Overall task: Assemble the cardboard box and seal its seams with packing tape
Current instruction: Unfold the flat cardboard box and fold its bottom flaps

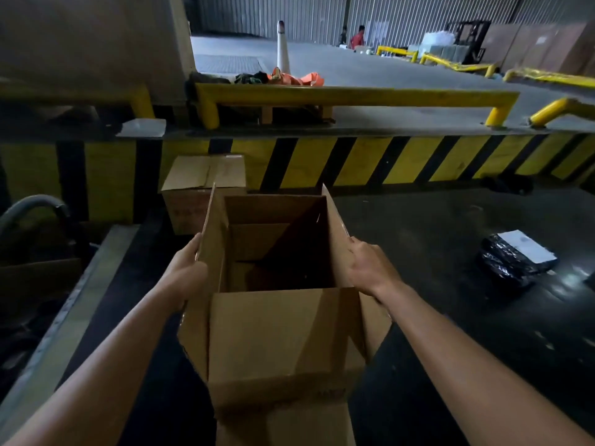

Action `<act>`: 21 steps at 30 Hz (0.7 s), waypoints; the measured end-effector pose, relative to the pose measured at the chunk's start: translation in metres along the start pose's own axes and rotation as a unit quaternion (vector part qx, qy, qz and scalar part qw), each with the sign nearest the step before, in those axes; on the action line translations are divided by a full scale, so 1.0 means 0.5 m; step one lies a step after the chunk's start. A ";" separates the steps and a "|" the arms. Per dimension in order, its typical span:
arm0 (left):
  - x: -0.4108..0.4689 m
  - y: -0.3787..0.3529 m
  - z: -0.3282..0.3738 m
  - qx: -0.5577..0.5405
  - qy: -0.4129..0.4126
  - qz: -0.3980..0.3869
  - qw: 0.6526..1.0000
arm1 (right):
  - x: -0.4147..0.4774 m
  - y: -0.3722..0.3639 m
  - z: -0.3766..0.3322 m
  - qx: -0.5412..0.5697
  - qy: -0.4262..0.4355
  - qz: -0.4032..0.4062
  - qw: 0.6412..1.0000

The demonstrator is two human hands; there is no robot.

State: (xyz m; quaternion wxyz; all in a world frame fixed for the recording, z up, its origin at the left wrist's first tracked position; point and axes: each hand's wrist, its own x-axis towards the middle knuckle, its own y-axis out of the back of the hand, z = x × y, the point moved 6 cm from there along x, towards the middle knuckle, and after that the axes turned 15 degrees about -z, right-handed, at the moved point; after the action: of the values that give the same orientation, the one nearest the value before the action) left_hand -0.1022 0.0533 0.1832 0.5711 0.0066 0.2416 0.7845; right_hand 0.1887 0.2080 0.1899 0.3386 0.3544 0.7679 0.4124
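- Cardboard box [277, 333] stands upright and open-topped straight in front of me, between my two forearms; I cannot tell whether its base rests on the dark surface [434, 317] below it.
- Its left flap [214, 239] and right flap [336, 226] stand up, while the near flap [283, 426] hangs outward toward me.
- Inside the box, the bottom flaps lie partly folded in shadow.
- My left hand [190, 268] grips the near edge of the left flap, thumb along the cardboard.
- My right hand [370, 268] grips the right flap from its outer side, fingers curled onto the board.
- Just beyond the box, to its left, sits a second carton [203, 188] with its top closed.
- Behind the box runs a black-and-yellow striped wall [370, 159], with a yellow rail [354, 93] above it.
- Well to the right of the box, a black wrapped parcel [508, 262] with a white label lies on the dark surface.
- Left of the box, a grey hose [32, 204] curves down.
- Far beyond the box stand a white cone [282, 46] with orange cloth [306, 79] near its foot, and two distant people [356, 37].
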 end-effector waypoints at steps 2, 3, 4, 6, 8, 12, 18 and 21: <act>-0.006 -0.018 -0.023 -0.011 0.016 -0.007 1.000 | -0.001 -0.029 0.011 0.004 0.000 -0.008 1.000; -0.007 -0.027 -0.041 -0.018 0.024 -0.010 1.000 | 0.000 -0.043 0.016 0.005 -0.002 -0.009 1.000; -0.009 -0.036 -0.053 -0.026 0.031 -0.017 0.999 | 0.000 -0.053 0.017 0.007 -0.001 -0.008 1.000; -0.010 -0.042 -0.058 -0.037 0.041 -0.017 0.998 | 0.006 -0.064 0.018 0.020 0.005 -0.001 1.000; -0.005 -0.049 -0.054 -0.045 0.039 -0.027 0.998 | 0.011 -0.064 0.020 0.029 0.007 0.002 1.000; -0.006 -0.063 -0.046 -0.047 0.034 -0.049 0.997 | 0.006 -0.059 0.035 0.055 0.012 0.008 0.998; -0.014 -0.051 -0.082 -0.021 0.028 -0.039 0.999 | -0.009 -0.070 -0.015 -0.181 0.002 0.026 0.983; -0.012 -0.054 -0.084 -0.036 0.010 -0.061 0.997 | -0.044 -0.134 -0.101 -0.274 0.087 0.060 0.956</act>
State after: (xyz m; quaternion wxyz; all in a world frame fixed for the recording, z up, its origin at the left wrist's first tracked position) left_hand -0.0880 0.0386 0.1372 0.6152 -0.0365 0.2188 0.7565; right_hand 0.1414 0.1427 0.1582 0.3289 0.2563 0.6296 0.6556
